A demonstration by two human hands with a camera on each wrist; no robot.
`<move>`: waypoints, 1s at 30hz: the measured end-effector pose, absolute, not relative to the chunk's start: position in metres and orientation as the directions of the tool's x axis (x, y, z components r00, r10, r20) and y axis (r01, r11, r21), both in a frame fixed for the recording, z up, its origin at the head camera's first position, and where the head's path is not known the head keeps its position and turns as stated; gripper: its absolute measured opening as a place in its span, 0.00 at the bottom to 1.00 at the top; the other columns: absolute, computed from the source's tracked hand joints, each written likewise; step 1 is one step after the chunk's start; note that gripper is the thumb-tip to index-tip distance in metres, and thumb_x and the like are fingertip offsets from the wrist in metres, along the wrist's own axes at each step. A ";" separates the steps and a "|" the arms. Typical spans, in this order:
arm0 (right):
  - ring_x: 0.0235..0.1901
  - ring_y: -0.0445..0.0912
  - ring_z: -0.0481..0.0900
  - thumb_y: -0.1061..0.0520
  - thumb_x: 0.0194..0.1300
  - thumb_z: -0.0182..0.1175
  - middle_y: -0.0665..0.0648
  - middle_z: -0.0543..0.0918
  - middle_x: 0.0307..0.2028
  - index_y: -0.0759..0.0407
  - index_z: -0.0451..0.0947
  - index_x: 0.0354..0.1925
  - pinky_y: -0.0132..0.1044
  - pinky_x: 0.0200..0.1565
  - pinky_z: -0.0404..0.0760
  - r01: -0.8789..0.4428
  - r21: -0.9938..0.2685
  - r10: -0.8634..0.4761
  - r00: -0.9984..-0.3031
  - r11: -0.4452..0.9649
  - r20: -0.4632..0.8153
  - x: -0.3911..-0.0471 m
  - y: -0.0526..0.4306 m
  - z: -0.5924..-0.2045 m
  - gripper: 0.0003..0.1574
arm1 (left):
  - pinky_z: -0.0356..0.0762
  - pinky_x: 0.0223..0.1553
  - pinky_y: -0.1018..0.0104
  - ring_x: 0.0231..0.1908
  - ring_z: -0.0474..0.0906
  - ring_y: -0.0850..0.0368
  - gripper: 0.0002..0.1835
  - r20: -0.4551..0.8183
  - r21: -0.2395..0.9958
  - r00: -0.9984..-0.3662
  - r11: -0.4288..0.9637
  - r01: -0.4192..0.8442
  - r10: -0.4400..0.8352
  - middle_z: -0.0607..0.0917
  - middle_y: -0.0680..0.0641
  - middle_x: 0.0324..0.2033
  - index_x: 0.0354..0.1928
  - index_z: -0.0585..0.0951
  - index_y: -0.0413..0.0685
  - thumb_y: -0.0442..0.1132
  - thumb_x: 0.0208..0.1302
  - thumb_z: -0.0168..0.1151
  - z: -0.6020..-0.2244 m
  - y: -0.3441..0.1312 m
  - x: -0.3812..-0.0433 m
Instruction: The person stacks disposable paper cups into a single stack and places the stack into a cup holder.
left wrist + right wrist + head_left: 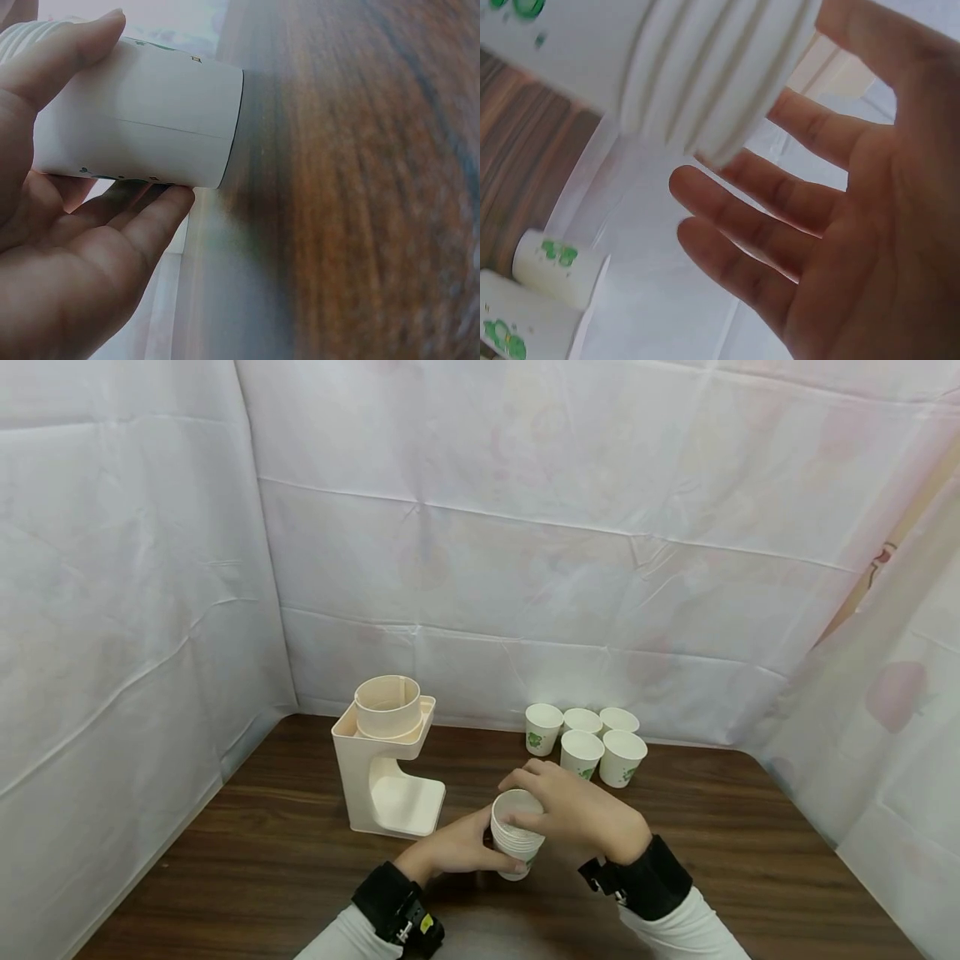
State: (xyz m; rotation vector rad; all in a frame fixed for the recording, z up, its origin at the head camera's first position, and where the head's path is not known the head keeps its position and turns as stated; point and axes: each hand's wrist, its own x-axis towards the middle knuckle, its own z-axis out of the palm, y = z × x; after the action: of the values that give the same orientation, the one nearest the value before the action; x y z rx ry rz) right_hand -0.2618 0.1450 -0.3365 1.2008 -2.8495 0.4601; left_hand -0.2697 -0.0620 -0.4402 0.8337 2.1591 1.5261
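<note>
A stack of white paper cups (516, 843) with green print stands over the near middle of the table, mouth up. My left hand (463, 843) grips this stack from the left, its thumb and fingers round the lower wall; the left wrist view shows the base of the stack (165, 112) close to the tabletop. My right hand (573, 806) is over the mouth of the stack, thumb across the opening, other fingers at the far rim. In the right wrist view its fingers (757, 225) are spread and loosely bent beside the stacked rims (720, 82).
A cream-coloured stand (356, 785) with a round open holder (387, 710) on top and a flat foot is left of the hands. Several single paper cups (582, 752) stand upright in a group at the back. White cloth (487, 568) hangs behind the wooden table (720, 827).
</note>
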 end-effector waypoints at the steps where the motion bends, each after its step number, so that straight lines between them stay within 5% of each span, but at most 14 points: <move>1: 0.48 0.45 0.78 0.46 0.71 0.62 0.49 0.78 0.48 0.51 0.80 0.55 0.43 0.49 0.78 -0.702 -0.256 -0.695 -0.706 0.664 0.134 -0.263 0.147 -0.336 0.18 | 0.69 0.58 0.60 0.54 0.76 0.61 0.41 0.042 0.938 -0.758 0.237 0.254 0.651 0.80 0.57 0.52 0.70 0.65 0.56 0.42 0.57 0.76 -0.441 -0.062 -0.270; 18: 0.41 0.44 0.76 0.43 0.71 0.63 0.50 0.79 0.42 0.52 0.79 0.53 0.42 0.40 0.77 -0.646 -0.224 -0.613 -0.764 0.730 0.202 -0.290 0.182 -0.346 0.20 | 0.66 0.62 0.56 0.59 0.73 0.61 0.44 0.055 0.938 -0.760 0.226 0.261 0.648 0.79 0.59 0.56 0.73 0.63 0.53 0.41 0.56 0.77 -0.443 -0.061 -0.272; 30: 0.48 0.55 0.79 0.51 0.69 0.64 0.60 0.80 0.48 0.56 0.78 0.52 0.50 0.46 0.79 -0.615 -0.242 -0.570 -0.788 0.751 0.232 -0.321 0.200 -0.345 0.17 | 0.65 0.63 0.58 0.59 0.73 0.61 0.44 0.076 0.934 -0.763 0.222 0.279 0.642 0.79 0.59 0.55 0.71 0.64 0.53 0.40 0.55 0.77 -0.443 -0.060 -0.271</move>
State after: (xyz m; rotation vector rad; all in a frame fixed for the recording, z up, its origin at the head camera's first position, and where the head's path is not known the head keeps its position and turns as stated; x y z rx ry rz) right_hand -0.3211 0.2003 -0.3450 0.9546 -2.8035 0.4637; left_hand -0.2713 -0.0602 -0.4435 0.8587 2.1745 1.5547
